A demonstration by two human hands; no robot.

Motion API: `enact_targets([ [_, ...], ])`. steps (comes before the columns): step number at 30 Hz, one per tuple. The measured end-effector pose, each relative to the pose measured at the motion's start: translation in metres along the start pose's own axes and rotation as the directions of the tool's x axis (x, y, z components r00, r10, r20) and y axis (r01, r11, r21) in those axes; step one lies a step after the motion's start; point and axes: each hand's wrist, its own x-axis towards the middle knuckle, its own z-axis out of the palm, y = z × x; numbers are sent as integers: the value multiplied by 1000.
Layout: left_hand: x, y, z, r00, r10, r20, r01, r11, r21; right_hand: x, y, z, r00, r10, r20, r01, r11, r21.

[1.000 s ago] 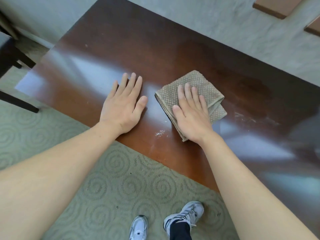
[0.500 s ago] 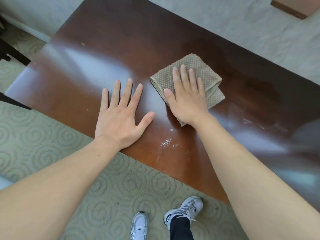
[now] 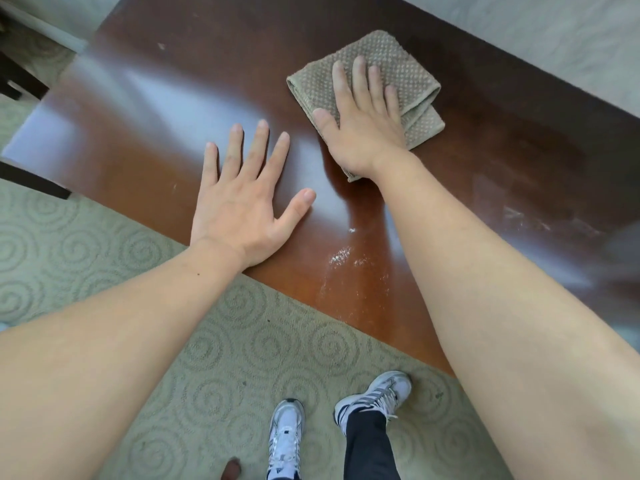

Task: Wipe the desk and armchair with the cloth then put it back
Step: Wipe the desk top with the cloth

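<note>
On desk, right hand presses unlabelled cloth.

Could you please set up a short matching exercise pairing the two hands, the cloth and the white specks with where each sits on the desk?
Things:
1. left hand
2. right hand
3. cloth
4. white specks

Places:
A. folded, under a flat palm
B. near the desk's front edge, between the forearms
C. spread flat on bare wood
D. pressing flat on the towelling

Pairs: 1-C, 2-D, 3-A, 4-B
</note>
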Motion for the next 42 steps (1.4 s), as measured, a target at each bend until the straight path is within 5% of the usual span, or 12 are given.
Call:
enact_targets([
  [10, -3, 0, -5, 1000, 31, 8, -30, 998, -47, -116, -12, 24, 990, -115, 81, 113, 993, 27],
  [18, -5, 0, -8, 999, 31, 10, -31, 998, -53, -212, -21, 46, 995, -50, 92, 47, 998, 38],
  [42, -3, -1, -1, 1000, 25, -15, -26, 999, -22, -73, 20, 18, 980, 143, -141, -146, 989, -13],
])
